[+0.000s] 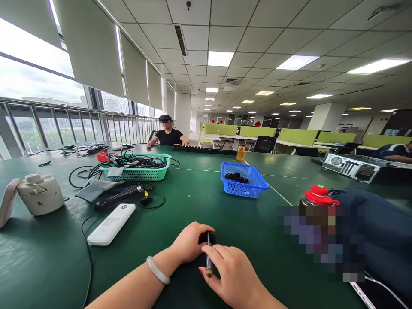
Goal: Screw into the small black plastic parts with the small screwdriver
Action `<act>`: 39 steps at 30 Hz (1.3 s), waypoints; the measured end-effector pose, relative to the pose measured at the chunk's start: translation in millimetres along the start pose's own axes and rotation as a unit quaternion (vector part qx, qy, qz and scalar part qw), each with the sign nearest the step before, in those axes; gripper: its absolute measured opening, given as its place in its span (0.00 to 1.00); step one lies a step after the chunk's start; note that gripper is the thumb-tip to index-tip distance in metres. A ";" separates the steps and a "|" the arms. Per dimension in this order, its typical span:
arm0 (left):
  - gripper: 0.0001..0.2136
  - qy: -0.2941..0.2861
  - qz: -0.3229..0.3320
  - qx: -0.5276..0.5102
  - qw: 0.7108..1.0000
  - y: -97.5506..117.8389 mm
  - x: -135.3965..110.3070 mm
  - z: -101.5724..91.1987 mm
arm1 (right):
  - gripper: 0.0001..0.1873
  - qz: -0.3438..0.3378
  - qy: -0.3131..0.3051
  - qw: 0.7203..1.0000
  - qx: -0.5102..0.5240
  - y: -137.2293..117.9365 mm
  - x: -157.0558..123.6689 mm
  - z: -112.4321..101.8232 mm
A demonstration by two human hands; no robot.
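In the head view, my right hand (233, 272) grips a screwdriver (209, 259) by its slim grey, see-through handle with a brass-coloured end cap. The shaft points away from me, its tip meeting a small black part (211, 236). My left hand (192, 242), with a pale bangle at the wrist, is closed around that part and steadies it on the green table (180, 292). Fingers cover most of the part, so its kind cannot be made out. Beyond my hands stands a blue plastic basket (246, 191) with several small black pieces (237, 177) in it.
A white power bank (111, 225), a black cable (86, 257) and a cream flask (41, 195) lie to the left. Behind them is a green basket (141, 173) of cables. A red-lidded jar (319, 196) and dark fabric (376, 231) occupy the right. Another person (169, 136) sits at the far end.
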State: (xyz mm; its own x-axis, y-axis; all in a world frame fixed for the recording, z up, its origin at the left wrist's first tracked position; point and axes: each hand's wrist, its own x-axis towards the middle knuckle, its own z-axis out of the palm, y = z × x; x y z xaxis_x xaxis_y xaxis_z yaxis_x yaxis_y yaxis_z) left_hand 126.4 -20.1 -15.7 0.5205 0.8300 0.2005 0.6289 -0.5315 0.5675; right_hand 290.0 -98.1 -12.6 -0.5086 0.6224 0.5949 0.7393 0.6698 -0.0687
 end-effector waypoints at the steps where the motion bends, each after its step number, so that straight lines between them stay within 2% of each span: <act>1: 0.22 0.000 0.002 0.001 1.000 0.3 -0.1 -0.2 | 0.16 -0.004 0.001 1.000 -0.001 0.5 0.3 -0.3; 8: 0.22 -0.006 -0.004 0.003 1.000 2.0 -0.7 -1.2 | 0.14 -0.020 0.048 0.999 -0.014 2.1 1.3 -1.2; 12: 0.20 0.003 0.003 -0.007 1.000 -0.4 0.2 1.0 | 0.11 -0.063 0.084 0.994 0.008 0.4 1.4 -1.4; 16: 0.20 0.015 0.013 -0.014 1.000 -4.3 1.1 3.6 | 0.12 -0.124 0.060 0.990 0.034 -0.2 0.3 -0.4; 19: 0.21 0.016 0.009 -0.016 1.000 -5.5 2.0 4.3 | 0.13 -0.146 0.040 0.987 0.043 -1.0 0.3 0.3; 26: 0.21 0.002 0.001 -0.009 1.000 -4.6 3.1 3.4 | 0.19 -0.157 0.026 0.987 0.033 -2.9 1.0 -2.5; 31: 0.21 -0.003 0.001 -0.004 1.000 -2.8 2.4 1.4 | 0.22 -0.153 0.065 0.986 0.023 -2.4 0.9 -2.1; 39: 0.22 -0.004 -0.002 0.006 1.000 -0.6 0.6 -0.2 | 0.17 -0.147 0.081 0.986 0.022 -2.7 1.2 -0.9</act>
State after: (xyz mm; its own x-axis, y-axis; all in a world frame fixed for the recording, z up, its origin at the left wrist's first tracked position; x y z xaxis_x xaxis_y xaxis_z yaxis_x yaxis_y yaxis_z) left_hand 126.2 -19.2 -15.8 0.5232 0.8306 0.1910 0.6379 -0.5303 0.5585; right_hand 287.8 -99.5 -10.9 -0.6190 0.3282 0.7136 0.5482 0.8311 0.0934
